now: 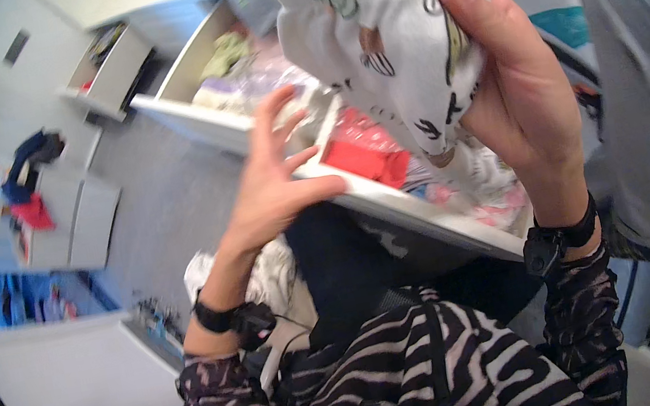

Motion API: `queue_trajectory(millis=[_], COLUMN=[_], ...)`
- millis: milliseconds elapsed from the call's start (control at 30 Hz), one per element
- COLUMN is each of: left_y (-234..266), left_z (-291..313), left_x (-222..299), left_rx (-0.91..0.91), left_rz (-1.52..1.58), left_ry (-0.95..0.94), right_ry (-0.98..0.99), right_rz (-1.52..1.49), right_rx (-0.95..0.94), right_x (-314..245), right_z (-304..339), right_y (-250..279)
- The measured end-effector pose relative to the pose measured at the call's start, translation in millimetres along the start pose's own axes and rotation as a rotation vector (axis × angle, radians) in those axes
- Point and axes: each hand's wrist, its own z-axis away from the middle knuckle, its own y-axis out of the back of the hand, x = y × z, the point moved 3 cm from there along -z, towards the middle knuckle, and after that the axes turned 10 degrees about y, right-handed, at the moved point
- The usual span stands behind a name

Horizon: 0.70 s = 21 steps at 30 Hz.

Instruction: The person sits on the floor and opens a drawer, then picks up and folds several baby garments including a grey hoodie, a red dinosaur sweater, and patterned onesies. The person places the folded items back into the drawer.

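Note:
My right hand [527, 87] is raised at the upper right, its thumb and fingers closed on a small white garment [365, 33]. The garment has dark, green and brown printed figures and a gathered elastic edge at the top. It hangs above an open white drawer [197, 130]. My left hand [270, 182] holds nothing. Its fingers are spread over the drawer's front edge, apart from the garment. Inside the drawer lie a folded red cloth [367, 163], a pale green cloth [225, 54] and several white and pink pieces, partly hidden by the garment.
A second open drawer [110, 71] juts out at the far left. Folded dark and red clothes [29, 184] lie on a white cabinet. White fabric [277, 275] sits beside my left forearm. At the right edge stands a person in grey trousers [637, 90].

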Motion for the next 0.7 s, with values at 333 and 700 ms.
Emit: queue_trajectory(millis=[333, 700], left_y=[164.7, 158.7], left_z=[176.2, 212.9], left_x=[58.5, -83.4], left_rx=[0.879, 0.485], left_rz=[-0.380, -1.346], left_ry=[-0.134, 0.989], right_ry=[0.009, -0.725], right_rz=[0.222, 0.360], right_rx=[0.026, -0.169], right_x=[46.6, 114.8], right_z=[37.4, 166.4], right_y=[-10.7, 78.5])
